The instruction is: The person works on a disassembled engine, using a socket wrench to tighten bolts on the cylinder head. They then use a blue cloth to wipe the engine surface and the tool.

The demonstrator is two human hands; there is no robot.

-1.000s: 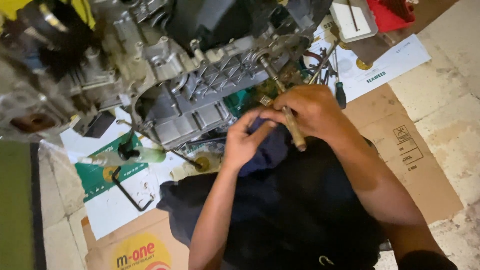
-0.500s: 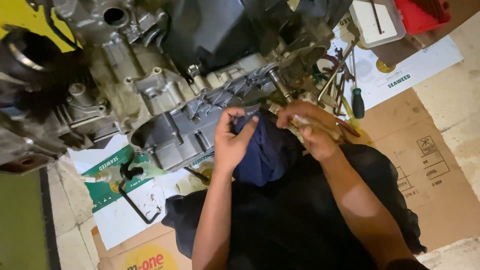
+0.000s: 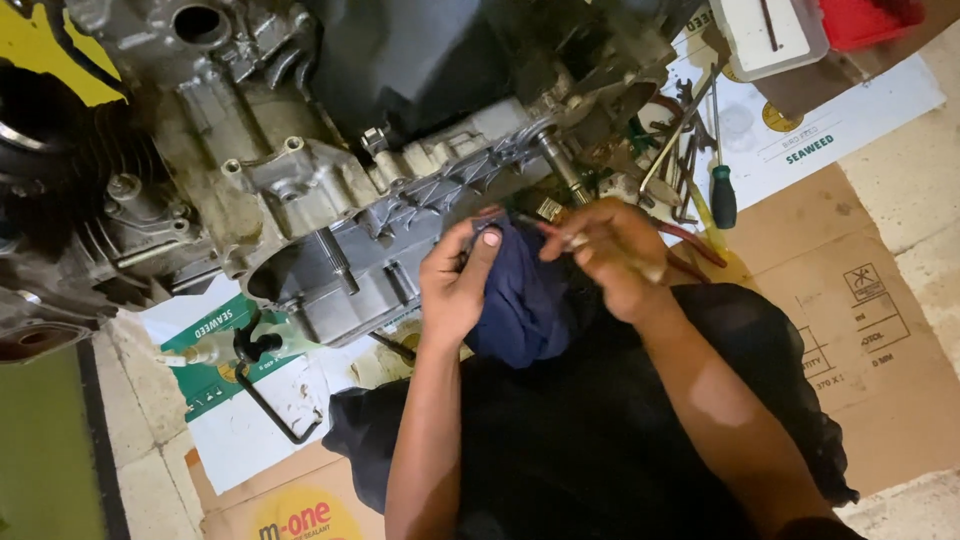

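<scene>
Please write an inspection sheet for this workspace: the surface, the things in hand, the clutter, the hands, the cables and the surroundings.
Surface: flattened cardboard and printed paper sheets over a tiled floor.
Job's things: dark blue cloth held by both hands; a slim tool in the right hand, blurred; grey engine casing just above.
Clutter: green-handled screwdriver, loose metal tools, black hex key, white tray.
Grippers: left hand grips the cloth; right hand is closed on the tool.
Cables: red wire beside the right hand.
Surroundings: yellow part top left, green panel bottom left.
</scene>
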